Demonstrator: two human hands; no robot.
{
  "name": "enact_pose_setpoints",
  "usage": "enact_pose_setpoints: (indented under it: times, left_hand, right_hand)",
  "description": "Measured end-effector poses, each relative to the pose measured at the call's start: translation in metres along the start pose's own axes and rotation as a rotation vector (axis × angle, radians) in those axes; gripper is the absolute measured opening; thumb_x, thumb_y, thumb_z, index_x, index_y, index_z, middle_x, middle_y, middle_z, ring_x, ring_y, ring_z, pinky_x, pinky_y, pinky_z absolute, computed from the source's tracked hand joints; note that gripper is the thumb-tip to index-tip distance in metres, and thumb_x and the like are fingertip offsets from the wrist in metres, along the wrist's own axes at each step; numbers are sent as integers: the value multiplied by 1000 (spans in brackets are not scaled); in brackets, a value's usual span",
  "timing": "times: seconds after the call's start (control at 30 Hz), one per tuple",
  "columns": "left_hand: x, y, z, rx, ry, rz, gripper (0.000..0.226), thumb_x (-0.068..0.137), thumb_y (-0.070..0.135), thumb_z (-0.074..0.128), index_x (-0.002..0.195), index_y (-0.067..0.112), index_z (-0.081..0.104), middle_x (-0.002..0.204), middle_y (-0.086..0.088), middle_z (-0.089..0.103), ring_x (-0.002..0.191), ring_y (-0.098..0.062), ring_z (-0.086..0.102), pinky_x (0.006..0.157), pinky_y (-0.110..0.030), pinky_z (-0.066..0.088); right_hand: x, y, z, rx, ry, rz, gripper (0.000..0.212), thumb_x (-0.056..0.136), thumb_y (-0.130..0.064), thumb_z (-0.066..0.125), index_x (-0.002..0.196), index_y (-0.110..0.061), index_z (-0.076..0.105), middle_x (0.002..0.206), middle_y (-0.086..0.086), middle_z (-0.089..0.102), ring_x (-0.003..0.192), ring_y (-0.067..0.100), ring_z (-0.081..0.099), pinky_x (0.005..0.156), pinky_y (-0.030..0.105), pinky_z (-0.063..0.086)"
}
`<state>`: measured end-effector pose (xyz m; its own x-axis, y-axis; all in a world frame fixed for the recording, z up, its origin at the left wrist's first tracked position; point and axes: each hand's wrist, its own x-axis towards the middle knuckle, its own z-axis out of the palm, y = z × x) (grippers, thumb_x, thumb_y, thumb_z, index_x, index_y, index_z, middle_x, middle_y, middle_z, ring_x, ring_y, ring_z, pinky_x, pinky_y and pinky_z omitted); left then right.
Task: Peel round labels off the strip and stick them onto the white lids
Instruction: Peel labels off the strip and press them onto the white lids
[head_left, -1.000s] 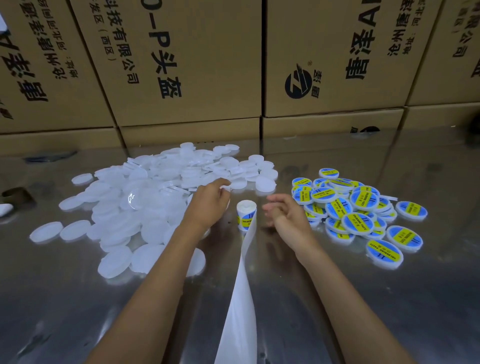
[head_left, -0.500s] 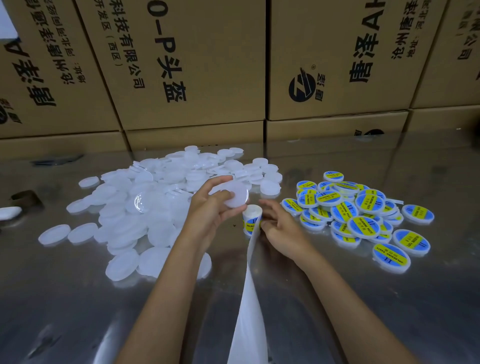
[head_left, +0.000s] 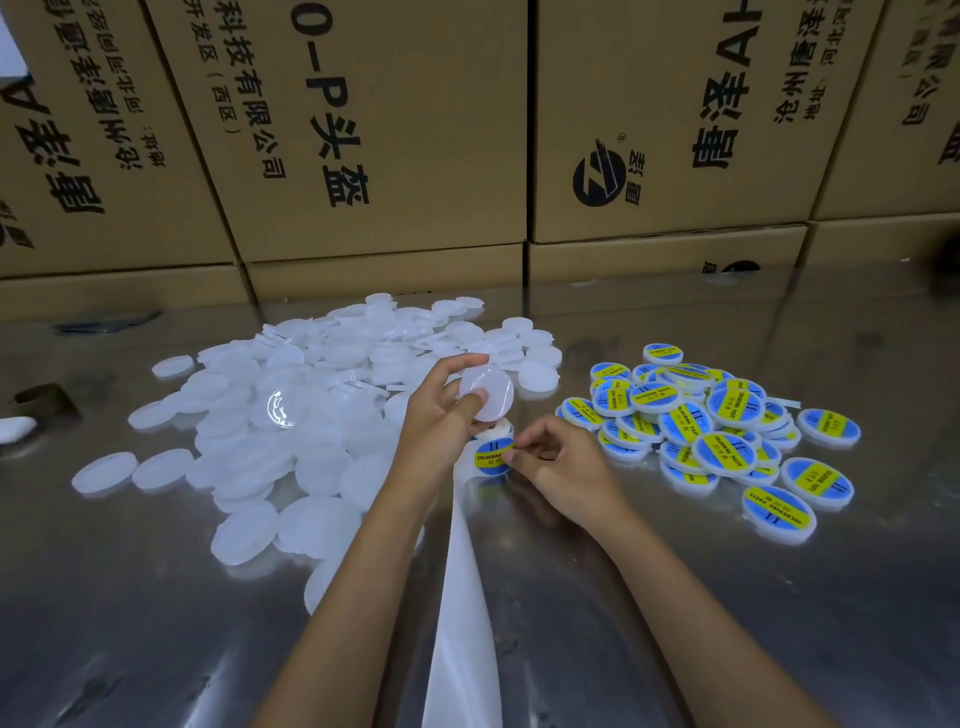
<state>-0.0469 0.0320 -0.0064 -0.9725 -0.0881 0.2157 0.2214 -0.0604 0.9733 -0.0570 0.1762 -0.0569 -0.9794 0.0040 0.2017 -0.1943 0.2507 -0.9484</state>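
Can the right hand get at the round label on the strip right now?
Probably yes: the right hand already pinches the edge of the round label, and nothing lies between them. The left hand holds a white lid just above.

Bare lids (head_left: 291, 415) left, labelled lids (head_left: 717, 431) right, label roll (head_left: 493, 452) between; boxes (head_left: 363, 130) behind.
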Motion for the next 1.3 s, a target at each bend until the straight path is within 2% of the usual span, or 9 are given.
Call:
enact_pose_setpoints:
  times: [0.1, 0.23, 0.4, 0.53, 0.67, 0.77, 0.93, 1.13, 1.3]
  left_hand:
    - [-1, 0, 1, 54, -30, 33, 36, 99, 1, 53, 118, 29, 65, 124, -4, 69, 106, -21, 69, 73, -22, 57]
    - [0, 0, 2, 164, -73, 111, 37, 100, -3, 50, 122, 23, 62, 131, 4, 63, 120, -17, 61, 83, -19, 56]
    - [1, -5, 2, 238, -81, 161, 36, 99, -3, 51, 125, 20, 61, 131, 5, 61, 119, -13, 59, 95, -29, 54]
    - [1, -8, 1, 185, -53, 128, 38, 99, -1, 52, 122, 28, 63, 128, 6, 64, 116, -10, 62, 89, -21, 54]
    - [2, -5, 0, 82, -20, 76, 37, 99, -3, 52, 118, 27, 64, 131, -5, 64, 119, -25, 63, 90, -31, 58]
    - [0, 0, -2, -63, 20, -6, 35, 100, 0, 53, 117, 26, 69, 132, -10, 61, 114, -29, 66, 79, -33, 61]
    - [-5, 8, 2, -365, -70, -121, 33, 102, 2, 44, 122, 14, 67, 121, -16, 70, 102, -34, 73, 78, -34, 62]
    - [-10, 10, 10, -401, -189, -182, 36, 101, 6, 39, 125, 10, 66, 117, -23, 71, 99, -31, 71, 90, -43, 59]
    - [-11, 10, 13, -371, -212, -172, 36, 101, 4, 40, 122, 11, 68, 113, -20, 73, 96, -28, 72, 80, -36, 61]
  right_hand:
    - [-1, 1, 0, -20, 9, -12, 19, 80, -7, 77, 72, -9, 61, 72, 2, 66, 69, 10, 59, 76, 32, 52]
    - [-6, -7, -3, -60, -36, -26, 18, 78, -2, 73, 69, -9, 58, 69, 2, 63, 70, 13, 58, 75, 36, 52]
    - [-16, -25, -21, -90, -408, -3, 21, 76, -3, 75, 68, -13, 60, 73, -10, 55, 69, 6, 47, 64, 14, 39]
    - [-18, -33, -35, -70, -555, 38, 16, 80, -3, 74, 74, -7, 60, 82, -10, 52, 76, 10, 47, 72, 22, 38]
    - [-16, -35, -50, 124, -370, 84, 17, 81, -8, 73, 73, -12, 58, 109, -7, 66, 102, 13, 62, 94, 33, 42]
    - [-13, -39, -56, 278, -246, 77, 19, 78, -14, 75, 78, -13, 56, 87, 6, 65, 81, 19, 60, 80, 35, 43]
    - [-12, -50, -48, 459, -166, 35, 19, 86, -7, 70, 84, -10, 52, 81, 13, 72, 62, 25, 65, 57, 26, 46]
    - [-14, -55, -28, 437, -37, -51, 30, 84, -9, 75, 87, 3, 47, 69, 7, 68, 52, 17, 59, 48, 19, 40]
    - [-12, -54, -24, 410, 24, -56, 27, 84, -4, 74, 83, -4, 47, 57, -1, 65, 44, 11, 55, 45, 13, 40]
